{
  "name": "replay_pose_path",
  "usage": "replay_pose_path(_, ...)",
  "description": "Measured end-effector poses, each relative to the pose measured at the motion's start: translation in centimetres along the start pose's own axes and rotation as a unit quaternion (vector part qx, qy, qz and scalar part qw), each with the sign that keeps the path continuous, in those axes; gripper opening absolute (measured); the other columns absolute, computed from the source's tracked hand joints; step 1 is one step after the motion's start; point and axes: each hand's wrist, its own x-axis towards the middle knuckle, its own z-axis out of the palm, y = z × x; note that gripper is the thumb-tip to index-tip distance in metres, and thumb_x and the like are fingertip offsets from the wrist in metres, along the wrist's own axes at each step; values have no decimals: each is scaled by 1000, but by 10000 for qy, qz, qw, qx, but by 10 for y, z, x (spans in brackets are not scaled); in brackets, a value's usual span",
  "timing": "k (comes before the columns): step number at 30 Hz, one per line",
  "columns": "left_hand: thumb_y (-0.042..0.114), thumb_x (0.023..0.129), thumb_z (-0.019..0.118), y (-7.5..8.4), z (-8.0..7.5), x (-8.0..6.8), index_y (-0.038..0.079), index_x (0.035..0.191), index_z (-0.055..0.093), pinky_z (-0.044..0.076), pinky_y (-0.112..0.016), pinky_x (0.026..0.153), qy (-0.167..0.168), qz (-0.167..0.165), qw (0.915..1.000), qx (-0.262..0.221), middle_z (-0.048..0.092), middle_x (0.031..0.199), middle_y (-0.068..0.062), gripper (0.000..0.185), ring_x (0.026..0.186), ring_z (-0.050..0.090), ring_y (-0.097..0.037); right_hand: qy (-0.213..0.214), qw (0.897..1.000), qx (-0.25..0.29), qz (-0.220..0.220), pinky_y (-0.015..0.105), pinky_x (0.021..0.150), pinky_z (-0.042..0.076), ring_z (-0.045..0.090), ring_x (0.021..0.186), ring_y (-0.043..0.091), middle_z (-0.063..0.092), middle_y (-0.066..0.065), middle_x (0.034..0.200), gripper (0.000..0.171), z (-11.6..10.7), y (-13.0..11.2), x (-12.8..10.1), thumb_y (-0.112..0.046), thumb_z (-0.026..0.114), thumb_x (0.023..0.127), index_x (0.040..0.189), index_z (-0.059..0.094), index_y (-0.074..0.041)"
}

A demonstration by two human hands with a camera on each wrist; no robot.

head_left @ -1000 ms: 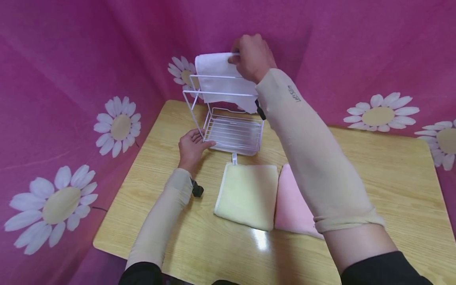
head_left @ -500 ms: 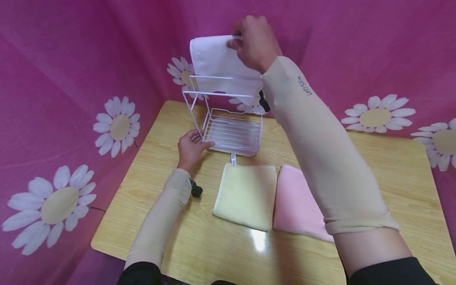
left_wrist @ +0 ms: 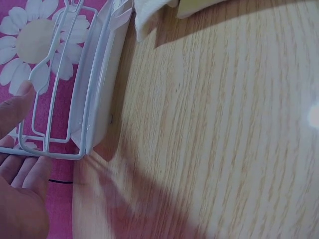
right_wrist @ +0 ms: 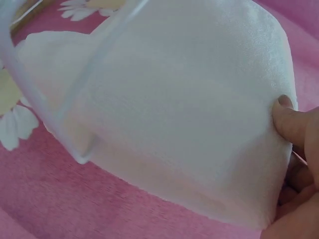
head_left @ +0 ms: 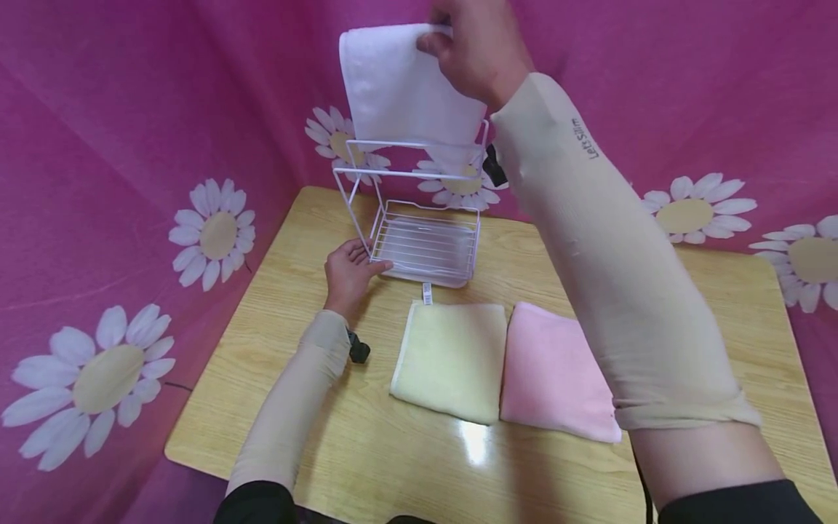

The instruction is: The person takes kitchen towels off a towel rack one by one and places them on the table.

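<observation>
High at the back, my right hand (head_left: 481, 51) pinches the top edge of a folded white towel (head_left: 402, 84), thumb in front and fingers behind. In the right wrist view the towel (right_wrist: 189, 99) fills most of the picture, with white wire bars in front of its lower part. The towel hangs behind the top rails of a white wire rack (head_left: 406, 173). My left hand (head_left: 348, 275) grips this rack at its lower front left corner. Seen from the left wrist, the thumb (left_wrist: 22, 102) lies against one wire and the fingers curl under another.
A clear tray (head_left: 425, 251) sits in the rack's base. In front lie a folded yellow towel (head_left: 452, 360) with a small label and a folded pink towel (head_left: 556, 375), side by side on the wooden table (head_left: 262, 349). A magenta flowered cloth (head_left: 164, 109) hangs behind and at the left.
My right hand has risen steadily, drawing the white towel upward out from between the rack's top rails. The left hand and the rack have stayed in place.
</observation>
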Motion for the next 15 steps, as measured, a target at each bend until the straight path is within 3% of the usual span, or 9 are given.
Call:
replay_pose_path(8,-15,70,85,1,1,1,-19,121,60,55,-35,99,-26,-56,10000,-31,60,124,-36,57,119,60,-43,113,9998,-84,148,18,107,42,52,124,17,54,-1,143,46,-17,-6,-3,-36,49,105,150,49,-25)
replay_pose_path(15,-16,69,84,0,2,3,-19,120,60,56,-33,97,-27,-37,9999,-105,61,123,-35,57,118,60,-43,115,9996,45,251,17,106,41,52,126,14,52,-5,145,49,-33,-8,-5,-44,45,104,152,43,-34)
